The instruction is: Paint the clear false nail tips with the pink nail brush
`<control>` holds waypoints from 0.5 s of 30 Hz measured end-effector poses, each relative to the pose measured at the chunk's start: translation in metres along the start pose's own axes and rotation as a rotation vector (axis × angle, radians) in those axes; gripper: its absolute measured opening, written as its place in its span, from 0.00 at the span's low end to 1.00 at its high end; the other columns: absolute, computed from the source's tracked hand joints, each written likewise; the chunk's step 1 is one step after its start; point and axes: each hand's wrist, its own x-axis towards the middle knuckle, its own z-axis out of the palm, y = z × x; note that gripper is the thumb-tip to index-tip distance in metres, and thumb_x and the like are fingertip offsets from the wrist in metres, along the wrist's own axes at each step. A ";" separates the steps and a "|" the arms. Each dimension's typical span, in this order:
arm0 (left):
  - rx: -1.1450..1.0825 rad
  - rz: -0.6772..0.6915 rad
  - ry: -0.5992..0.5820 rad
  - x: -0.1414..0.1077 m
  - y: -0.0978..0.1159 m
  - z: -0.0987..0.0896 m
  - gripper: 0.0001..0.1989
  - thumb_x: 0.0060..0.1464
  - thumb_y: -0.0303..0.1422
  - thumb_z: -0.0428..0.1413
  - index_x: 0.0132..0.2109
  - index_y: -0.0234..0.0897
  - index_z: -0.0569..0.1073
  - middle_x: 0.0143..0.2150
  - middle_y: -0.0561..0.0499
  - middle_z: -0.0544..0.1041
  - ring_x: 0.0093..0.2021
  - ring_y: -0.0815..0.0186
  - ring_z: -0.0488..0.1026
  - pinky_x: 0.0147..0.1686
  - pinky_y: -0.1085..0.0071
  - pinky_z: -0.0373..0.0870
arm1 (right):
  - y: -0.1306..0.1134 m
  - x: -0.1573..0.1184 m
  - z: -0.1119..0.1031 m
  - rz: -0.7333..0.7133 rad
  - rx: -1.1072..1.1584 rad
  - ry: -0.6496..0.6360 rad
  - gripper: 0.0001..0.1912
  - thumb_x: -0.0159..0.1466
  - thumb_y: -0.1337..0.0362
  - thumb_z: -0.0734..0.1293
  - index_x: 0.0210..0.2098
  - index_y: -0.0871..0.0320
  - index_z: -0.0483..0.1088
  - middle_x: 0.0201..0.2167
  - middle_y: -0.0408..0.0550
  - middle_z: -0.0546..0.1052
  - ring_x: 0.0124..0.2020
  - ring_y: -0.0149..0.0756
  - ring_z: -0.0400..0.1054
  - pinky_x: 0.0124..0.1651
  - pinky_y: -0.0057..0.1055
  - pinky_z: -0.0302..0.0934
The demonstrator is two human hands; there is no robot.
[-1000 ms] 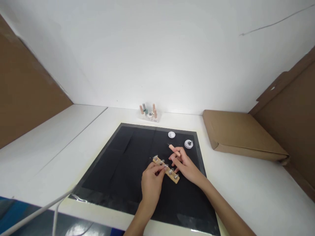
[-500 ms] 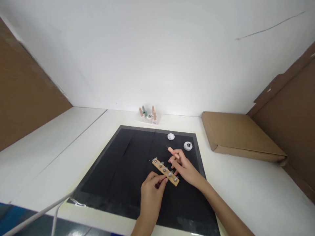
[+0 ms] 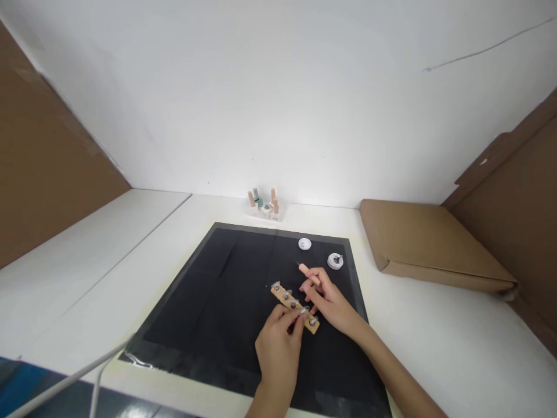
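A wooden nail display stand [image 3: 282, 291] lies slantwise on the black mat, with several clear false nails [image 3: 286, 295] on round metal holders along it. My left hand [image 3: 281, 342] is at the stand's near side, thumb and forefinger pinched on a false nail [image 3: 303, 312] near the lower right end. In my right hand [image 3: 327, 299], just beyond the stand, is a nail polish brush [image 3: 310, 274] with a peach handle. Its thin dark tip points up and left, away from the nails. My right hand's lower fingers are partly hidden behind the stand.
A white dish [image 3: 304, 244] and a round white pot [image 3: 335, 262] with small dark pieces stand at the mat's back right. Behind the black mat [image 3: 209, 278], a clear tray [image 3: 261, 216] holds several polish bottles. A flat cardboard box [image 3: 430, 238] lies to the right.
My left hand has moved right and slightly up, from the stand's edge onto a false nail. My right hand keeps its hold on the brush. The whole view has shifted slightly.
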 end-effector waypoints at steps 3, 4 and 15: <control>0.014 0.014 -0.012 0.001 0.000 0.001 0.09 0.56 0.27 0.60 0.34 0.42 0.85 0.33 0.51 0.83 0.28 0.61 0.79 0.27 0.72 0.66 | 0.000 0.001 0.000 -0.001 -0.002 -0.002 0.16 0.69 0.59 0.66 0.53 0.59 0.68 0.45 0.49 0.76 0.38 0.34 0.74 0.36 0.34 0.72; 0.015 0.018 -0.014 0.001 0.001 0.001 0.10 0.57 0.27 0.60 0.34 0.42 0.85 0.34 0.51 0.83 0.28 0.62 0.79 0.26 0.72 0.66 | 0.000 0.001 -0.001 -0.001 -0.003 -0.001 0.16 0.69 0.59 0.66 0.53 0.59 0.68 0.45 0.49 0.76 0.38 0.34 0.74 0.36 0.34 0.72; -0.040 0.098 0.039 0.003 0.006 -0.002 0.11 0.55 0.24 0.60 0.32 0.43 0.85 0.31 0.53 0.84 0.24 0.66 0.78 0.23 0.75 0.69 | -0.003 0.001 -0.001 -0.007 -0.006 0.000 0.16 0.69 0.59 0.66 0.54 0.59 0.68 0.47 0.50 0.75 0.38 0.35 0.74 0.37 0.34 0.72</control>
